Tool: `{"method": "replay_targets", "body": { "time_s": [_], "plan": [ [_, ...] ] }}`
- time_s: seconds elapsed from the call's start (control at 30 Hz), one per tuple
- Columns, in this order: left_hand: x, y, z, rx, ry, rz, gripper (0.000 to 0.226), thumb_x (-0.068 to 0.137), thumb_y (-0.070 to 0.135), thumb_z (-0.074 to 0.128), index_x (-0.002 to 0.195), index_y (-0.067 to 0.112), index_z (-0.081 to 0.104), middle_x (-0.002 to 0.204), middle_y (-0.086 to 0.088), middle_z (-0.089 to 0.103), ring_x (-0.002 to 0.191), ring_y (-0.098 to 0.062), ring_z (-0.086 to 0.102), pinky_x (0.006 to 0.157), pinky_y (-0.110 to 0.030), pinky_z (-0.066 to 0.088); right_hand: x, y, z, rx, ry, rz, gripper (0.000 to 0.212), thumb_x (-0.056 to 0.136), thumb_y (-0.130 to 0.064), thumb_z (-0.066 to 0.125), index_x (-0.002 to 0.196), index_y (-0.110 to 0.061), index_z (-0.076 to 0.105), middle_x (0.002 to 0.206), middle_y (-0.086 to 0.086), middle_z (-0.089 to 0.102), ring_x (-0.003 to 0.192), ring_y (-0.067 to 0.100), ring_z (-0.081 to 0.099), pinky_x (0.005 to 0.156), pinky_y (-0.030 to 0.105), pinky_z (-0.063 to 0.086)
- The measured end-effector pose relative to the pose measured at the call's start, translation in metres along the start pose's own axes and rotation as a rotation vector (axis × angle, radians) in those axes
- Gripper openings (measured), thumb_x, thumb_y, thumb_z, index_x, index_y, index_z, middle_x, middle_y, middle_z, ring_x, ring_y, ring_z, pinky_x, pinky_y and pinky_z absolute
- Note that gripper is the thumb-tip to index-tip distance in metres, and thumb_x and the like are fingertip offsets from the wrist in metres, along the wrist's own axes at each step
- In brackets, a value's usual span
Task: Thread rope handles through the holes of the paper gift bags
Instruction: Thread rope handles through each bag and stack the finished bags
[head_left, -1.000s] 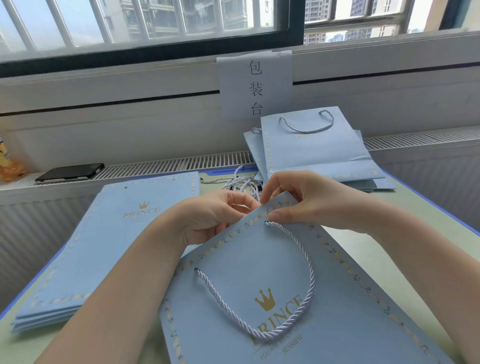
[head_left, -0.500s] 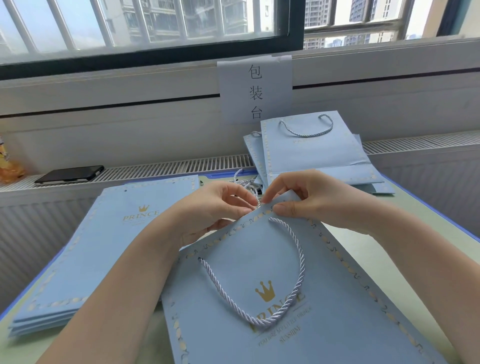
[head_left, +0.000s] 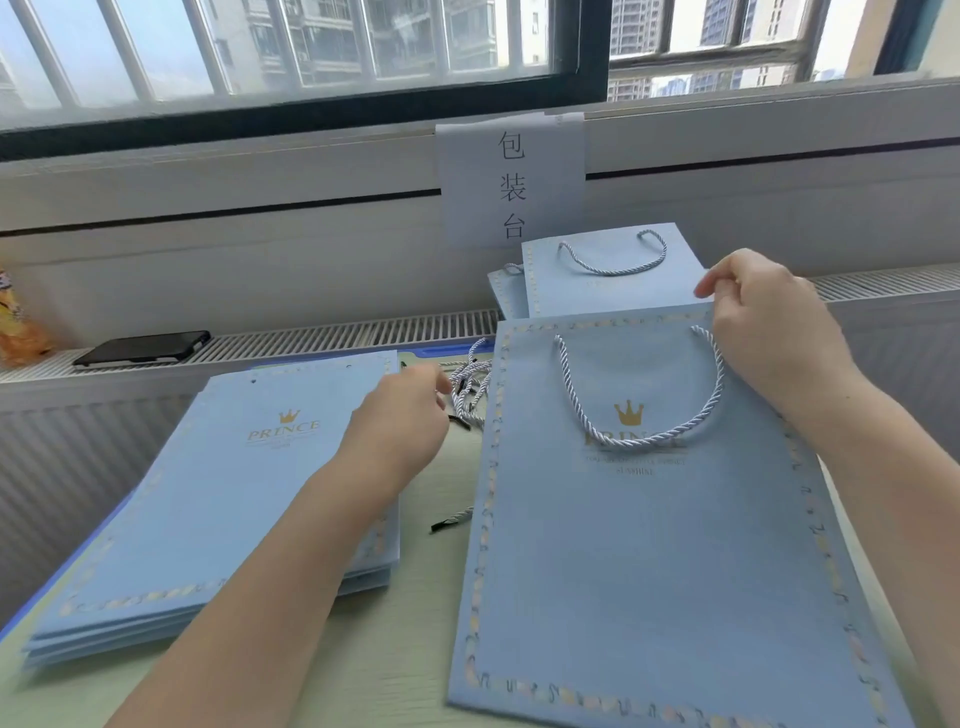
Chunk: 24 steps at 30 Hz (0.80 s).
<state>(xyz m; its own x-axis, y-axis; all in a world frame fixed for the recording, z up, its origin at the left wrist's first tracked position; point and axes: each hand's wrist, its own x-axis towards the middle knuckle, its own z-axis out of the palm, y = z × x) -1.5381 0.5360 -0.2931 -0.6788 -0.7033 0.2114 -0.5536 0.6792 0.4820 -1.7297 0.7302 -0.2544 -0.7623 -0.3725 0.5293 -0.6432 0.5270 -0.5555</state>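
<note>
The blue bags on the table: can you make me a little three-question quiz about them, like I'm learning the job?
1. True or false: the bag in front has a rope handle threaded in it.
2. Which hand pinches that bag's top corner? A) left hand B) right hand
3. Fill in: the loose ropes lie between the front bag and the ___ of unthreaded bags.

Key: 1 true; 2 B; 3 stack

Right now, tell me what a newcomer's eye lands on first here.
First, the light blue gift bag at centre right, its rope handle looped over the gold crown, the right hand pinching its top edge. Then the stack of unthreaded bags on the left, with loose ropes between them by the left hand.
</note>
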Motion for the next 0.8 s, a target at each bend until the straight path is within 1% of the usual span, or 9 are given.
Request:
{"method": "replay_targets", "body": {
  "time_s": [0.1,0.2,0.33,0.43,0.57,0.6,0.67,0.73,0.8],
  "plan": [
    [-0.002,0.002,0.014,0.228,-0.222,0.076,0.028,0.092,0.007,0.041,0.115,0.010,0.055,0.116,-0.008,0.057,0.109,-0.028,0.052,0.091,-0.042,0.045,0.001,0.007,0.000,-0.101,-0.037,0.055,0.024,0.094,-0.017,0.034,0.101,-0.015,0.057,0.094,0.011,0.059,0.093,0.032,0.049,0.074,0.038,0.040],
    [-0.002,-0.001,0.022,0.252,-0.295,0.194,0.028,0.097,0.021,0.042,0.124,0.017,0.052,0.121,-0.003,0.050,0.118,-0.022,0.044,0.095,-0.042,0.042,0.001,0.010,0.011,-0.166,-0.142,0.055,0.026,0.096,-0.024,0.038,0.101,-0.007,0.057,0.102,0.015,0.060,0.093,0.033,0.051,0.076,0.039,0.041],
    [0.000,-0.005,0.025,0.290,-0.206,0.202,0.032,0.096,0.016,0.041,0.127,0.021,0.049,0.120,-0.001,0.047,0.117,-0.021,0.041,0.092,-0.043,0.045,-0.001,0.013,0.022,-0.223,-0.219,0.032,0.025,0.095,-0.025,0.041,0.094,-0.006,0.057,0.100,0.012,0.061,0.094,0.032,0.052,0.078,0.039,0.045],
    [-0.004,-0.001,0.025,0.321,-0.119,0.220,0.021,0.096,0.015,0.043,0.111,0.016,0.057,0.109,-0.003,0.051,0.109,-0.021,0.045,0.086,-0.040,0.046,-0.003,0.010,0.023,-0.282,-0.230,0.030,0.026,0.096,-0.026,0.040,0.097,-0.007,0.057,0.105,0.012,0.057,0.099,0.032,0.049,0.076,0.038,0.041],
    [-0.005,0.000,0.024,0.316,-0.029,0.208,0.015,0.093,0.006,0.043,0.097,0.010,0.057,0.102,-0.006,0.057,0.096,-0.025,0.054,0.080,-0.036,0.047,-0.005,0.007,0.021,-0.400,-0.236,0.065,0.027,0.097,-0.026,0.039,0.105,-0.005,0.054,0.113,0.016,0.049,0.109,0.035,0.042,0.075,0.037,0.033],
    [-0.005,0.001,0.022,0.295,0.031,0.203,0.014,0.092,0.003,0.043,0.096,0.009,0.055,0.100,-0.006,0.056,0.092,-0.026,0.055,0.076,-0.036,0.046,-0.005,0.007,0.021,-0.410,-0.216,0.066,0.027,0.097,-0.025,0.039,0.106,-0.004,0.054,0.113,0.017,0.048,0.109,0.035,0.041,0.075,0.038,0.033],
    [-0.006,0.004,0.015,0.171,0.254,0.218,0.012,0.093,0.000,0.043,0.095,0.008,0.052,0.095,-0.006,0.053,0.083,-0.025,0.053,0.068,-0.031,0.042,-0.005,0.005,0.019,-0.352,-0.115,0.011,0.024,0.096,-0.021,0.040,0.105,-0.005,0.055,0.111,0.017,0.048,0.106,0.035,0.042,0.079,0.040,0.036],
    [-0.008,0.011,0.002,-0.096,0.476,0.275,0.011,0.094,0.000,0.044,0.090,0.009,0.050,0.090,-0.006,0.053,0.077,-0.024,0.053,0.065,-0.027,0.039,-0.005,-0.002,0.017,-0.130,0.001,-0.136,0.018,0.095,-0.017,0.044,0.103,-0.008,0.058,0.106,0.010,0.051,0.101,0.031,0.048,0.083,0.041,0.042],
    [-0.013,0.025,-0.011,-0.437,0.510,0.318,0.016,0.095,-0.001,0.045,0.086,0.012,0.050,0.084,-0.007,0.057,0.076,-0.020,0.060,0.068,-0.026,0.047,-0.008,-0.016,0.013,0.171,0.004,-0.236,0.016,0.094,-0.012,0.049,0.105,-0.014,0.059,0.105,0.001,0.056,0.097,0.019,0.055,0.083,0.029,0.046]
  ]
}}
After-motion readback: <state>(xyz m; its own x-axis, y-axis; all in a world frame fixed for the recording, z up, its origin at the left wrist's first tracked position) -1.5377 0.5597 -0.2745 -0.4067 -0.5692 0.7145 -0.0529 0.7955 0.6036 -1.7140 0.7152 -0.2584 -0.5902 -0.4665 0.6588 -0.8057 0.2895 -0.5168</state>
